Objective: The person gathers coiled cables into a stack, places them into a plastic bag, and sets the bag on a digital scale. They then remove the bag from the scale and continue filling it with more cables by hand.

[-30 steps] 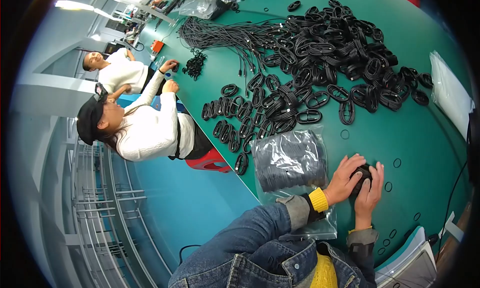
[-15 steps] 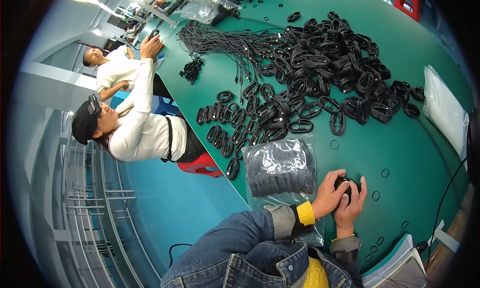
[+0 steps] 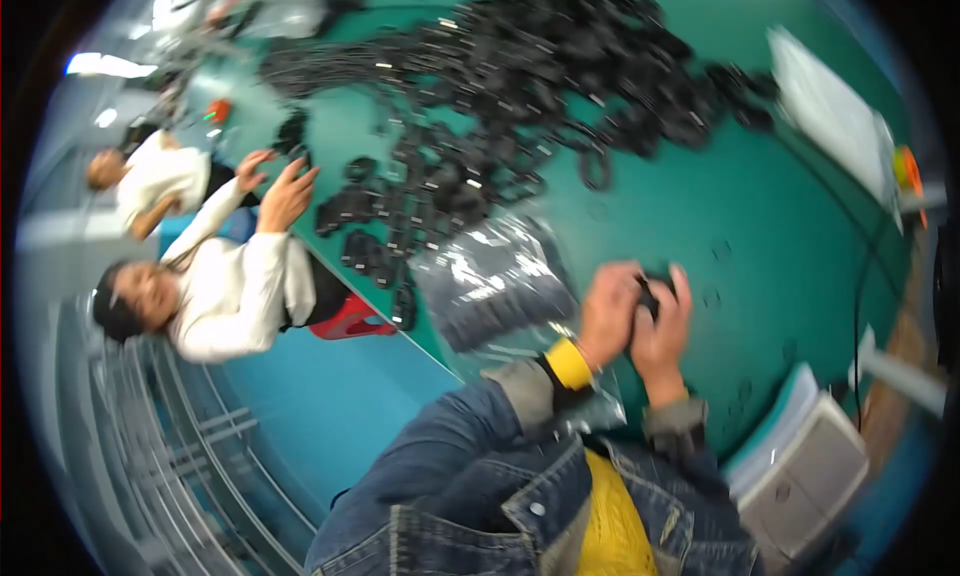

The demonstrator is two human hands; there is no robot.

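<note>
A coiled black cable (image 3: 652, 294) is held between my two hands above the table, blurred and mostly covered by the fingers. My left hand (image 3: 608, 316) closes on it from the left, and my right hand (image 3: 664, 334) curls round it from the right. Beside my left wrist lies a clear plastic bag (image 3: 495, 281) packed with rows of dark coiled cables. Beyond the bag spreads a large heap of black coiled cables (image 3: 590, 66), with smaller groups of coils (image 3: 370, 251) along the left table edge.
Thin black rings (image 3: 721, 249) lie scattered on the green table (image 3: 690, 201). A white plastic packet (image 3: 835, 126) rests at the right, and a stack of sheets (image 3: 790, 466) near my right arm. A co-worker's hands (image 3: 285, 196) hold a dark coil across the left edge.
The whole view has swung, so the table things sit further left and higher, with blur. My hands still hold the coil together. The co-worker now has both hands raised at a coil.
</note>
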